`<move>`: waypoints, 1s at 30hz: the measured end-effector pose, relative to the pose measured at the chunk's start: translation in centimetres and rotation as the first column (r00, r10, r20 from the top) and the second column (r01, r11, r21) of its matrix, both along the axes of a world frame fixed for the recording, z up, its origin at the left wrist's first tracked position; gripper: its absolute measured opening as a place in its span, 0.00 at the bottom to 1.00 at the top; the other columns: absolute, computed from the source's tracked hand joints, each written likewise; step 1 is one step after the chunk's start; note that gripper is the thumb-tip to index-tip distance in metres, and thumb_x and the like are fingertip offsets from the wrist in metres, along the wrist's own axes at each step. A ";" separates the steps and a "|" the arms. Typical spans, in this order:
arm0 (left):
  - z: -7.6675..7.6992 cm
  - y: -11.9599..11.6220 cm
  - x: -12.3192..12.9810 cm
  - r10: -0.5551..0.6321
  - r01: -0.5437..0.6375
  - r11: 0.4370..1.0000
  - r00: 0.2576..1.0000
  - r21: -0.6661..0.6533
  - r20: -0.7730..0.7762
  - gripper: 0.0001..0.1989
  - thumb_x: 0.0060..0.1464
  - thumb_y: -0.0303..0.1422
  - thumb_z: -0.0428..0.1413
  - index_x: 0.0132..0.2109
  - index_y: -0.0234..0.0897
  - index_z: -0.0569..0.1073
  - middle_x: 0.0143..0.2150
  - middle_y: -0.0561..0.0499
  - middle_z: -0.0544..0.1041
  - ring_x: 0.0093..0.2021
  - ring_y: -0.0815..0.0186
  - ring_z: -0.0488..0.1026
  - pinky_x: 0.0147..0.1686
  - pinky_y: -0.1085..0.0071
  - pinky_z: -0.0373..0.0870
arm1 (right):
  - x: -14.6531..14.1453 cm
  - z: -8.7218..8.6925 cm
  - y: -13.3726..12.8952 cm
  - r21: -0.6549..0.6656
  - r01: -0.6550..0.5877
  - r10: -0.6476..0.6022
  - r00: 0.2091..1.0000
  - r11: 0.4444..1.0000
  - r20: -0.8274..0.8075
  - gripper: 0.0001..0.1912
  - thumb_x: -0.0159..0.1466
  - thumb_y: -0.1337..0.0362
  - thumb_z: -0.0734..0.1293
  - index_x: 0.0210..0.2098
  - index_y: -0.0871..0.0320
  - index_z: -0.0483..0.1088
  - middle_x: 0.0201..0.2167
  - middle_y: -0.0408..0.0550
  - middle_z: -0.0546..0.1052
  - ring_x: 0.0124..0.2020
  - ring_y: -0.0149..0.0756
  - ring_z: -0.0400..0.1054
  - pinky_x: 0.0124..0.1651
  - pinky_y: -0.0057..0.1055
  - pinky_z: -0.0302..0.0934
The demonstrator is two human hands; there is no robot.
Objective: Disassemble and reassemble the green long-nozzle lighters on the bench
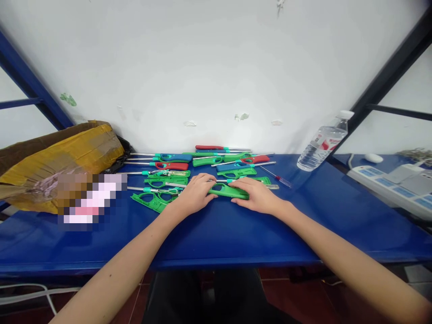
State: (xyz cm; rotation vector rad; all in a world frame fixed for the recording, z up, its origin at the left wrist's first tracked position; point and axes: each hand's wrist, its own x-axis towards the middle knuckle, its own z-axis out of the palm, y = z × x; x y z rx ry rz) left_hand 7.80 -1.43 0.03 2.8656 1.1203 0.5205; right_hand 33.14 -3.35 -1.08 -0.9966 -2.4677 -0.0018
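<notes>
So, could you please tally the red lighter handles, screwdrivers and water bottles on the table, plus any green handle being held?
Red lighter handles: 3
Screwdriver: 1
Water bottle: 1
Green handle held by the left hand and right hand: 1
Total: 6

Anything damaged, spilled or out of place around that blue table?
Yes: the white wall behind the blue table has chipped patches. Several green plastic lighter casings lie open, insides exposed, unlike the closed red plastic lighter beyond them. I see no spill.
</notes>
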 end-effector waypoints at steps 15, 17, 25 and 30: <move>-0.5 0.1 -0.2 -0.050 0.050 0.999 0.998 0.011 0.033 0.13 0.59 0.34 0.60 0.49 0.31 0.75 0.53 0.41 0.72 0.57 0.53 0.66 0.57 0.55 0.67 | -0.4 0.1 -0.3 -0.004 0.036 -0.036 0.999 0.999 0.018 0.18 0.67 0.60 0.65 0.52 0.62 0.74 0.46 0.56 0.79 0.48 0.46 0.73 0.51 0.43 0.68; -0.4 0.2 -0.3 -0.048 0.048 0.999 0.998 -0.007 0.042 0.13 0.58 0.34 0.61 0.48 0.31 0.76 0.53 0.41 0.72 0.58 0.53 0.66 0.58 0.55 0.66 | -0.4 0.2 -0.3 -0.014 0.037 -0.036 0.999 0.999 0.018 0.18 0.66 0.60 0.65 0.52 0.62 0.74 0.47 0.55 0.79 0.48 0.46 0.73 0.51 0.43 0.68; 0.6 0.6 -1.1 -0.060 0.061 0.998 0.997 -0.016 0.045 0.08 0.58 0.34 0.61 0.41 0.33 0.79 0.54 0.41 0.74 0.58 0.52 0.67 0.57 0.53 0.67 | 1.0 1.1 0.0 -0.057 0.052 -0.052 0.999 0.997 0.001 0.17 0.66 0.59 0.64 0.51 0.60 0.73 0.47 0.55 0.78 0.48 0.46 0.72 0.51 0.43 0.68; 0.8 0.4 -0.7 -0.083 0.081 0.996 0.993 0.031 0.088 0.08 0.59 0.33 0.61 0.44 0.34 0.78 0.50 0.43 0.76 0.53 0.55 0.70 0.53 0.58 0.68 | 2.3 2.2 0.3 -0.099 0.011 -0.015 0.999 0.995 -0.041 0.15 0.63 0.60 0.67 0.49 0.57 0.73 0.46 0.52 0.79 0.48 0.45 0.72 0.52 0.42 0.67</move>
